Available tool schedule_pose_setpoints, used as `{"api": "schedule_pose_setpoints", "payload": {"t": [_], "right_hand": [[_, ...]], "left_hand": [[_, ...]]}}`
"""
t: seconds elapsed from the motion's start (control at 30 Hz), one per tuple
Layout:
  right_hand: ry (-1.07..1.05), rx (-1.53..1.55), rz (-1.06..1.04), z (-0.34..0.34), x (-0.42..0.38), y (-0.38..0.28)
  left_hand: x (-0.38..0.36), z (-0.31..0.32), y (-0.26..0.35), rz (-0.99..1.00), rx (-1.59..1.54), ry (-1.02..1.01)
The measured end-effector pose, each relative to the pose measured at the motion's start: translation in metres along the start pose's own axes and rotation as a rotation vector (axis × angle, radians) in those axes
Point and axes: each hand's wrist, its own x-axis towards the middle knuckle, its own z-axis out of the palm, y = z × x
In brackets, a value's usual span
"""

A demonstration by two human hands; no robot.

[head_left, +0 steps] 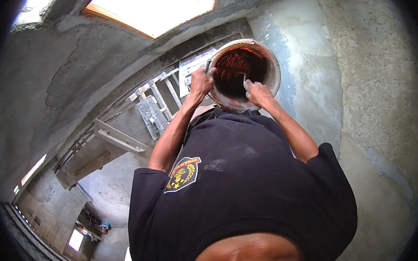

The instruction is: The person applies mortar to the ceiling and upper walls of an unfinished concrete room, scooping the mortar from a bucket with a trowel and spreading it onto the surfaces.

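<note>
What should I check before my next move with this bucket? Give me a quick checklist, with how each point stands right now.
1. Left hand steadying the bucket at its rim: ok.
2. Right hand gripping the hand tool: ok, the fingers are closed around it.
3. Bucket mouth turned up towards you, so you can see in: ok.
4. Inner wall free of residue: not ok, red streaks show on it.
5. Contents at the bottom: cannot tell, it is too dark in there.
6. Firm support under the bucket: cannot tell, its underside is hidden.
</note>
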Motion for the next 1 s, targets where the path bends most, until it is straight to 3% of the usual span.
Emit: {"api": "schedule_pose_setpoints", "payload": {"t": [0.17,0.23,0.3,0.37,0.5,0.57,0.63,0.7,0.77,0.83,0.93,1.0], "right_hand": [[-0.066,-0.08,-0.061,0.014,-0.018,0.012],[-0.155,-0.168,-0.126,-0.008,-0.02,0.011],[-0.202,-0.173,-0.107,-0.034,-0.013,0.001],[-0.006,-0.124,0.011,-0.042,-0.008,-0.009],[0.128,-0.18,0.124,-0.012,0.019,-0.009],[0.064,-0.129,0.131,-0.001,0.014,-0.007],[-0.133,-0.073,0.05,-0.003,0.0,-0.003],[-0.099,-0.092,-0.012,0.003,-0.011,0.012],[-0.256,-0.104,-0.058,-0.022,-0.018,0.01],[-0.264,-0.142,-0.002,-0.031,-0.015,0.005],[0.035,-0.108,-0.072,-0.025,-0.009,0.0],[0.008,-0.133,-0.085,-0.01,-0.005,-0.002]], "left_hand": [[0.003,-0.004,0.0,-0.023,0.055,-0.045],[0.004,-0.003,-0.007,-0.106,0.087,-0.101],[0.004,-0.002,-0.006,-0.049,0.058,-0.039],[0.002,-0.004,-0.001,-0.058,0.088,-0.046],[0.006,0.002,-0.009,-0.034,0.072,-0.07],[0.007,0.003,-0.011,-0.016,0.076,-0.052],[0.008,0.006,-0.014,0.066,0.064,-0.005],[0.006,0.003,-0.011,0.05,0.055,-0.016],[0.005,0.0,-0.007,0.037,0.045,-0.026],[0.003,-0.001,-0.005,0.016,0.043,-0.033],[0.004,0.0,-0.004,0.057,0.061,-0.03],[0.007,0.001,-0.005,0.043,0.059,-0.044]]}}
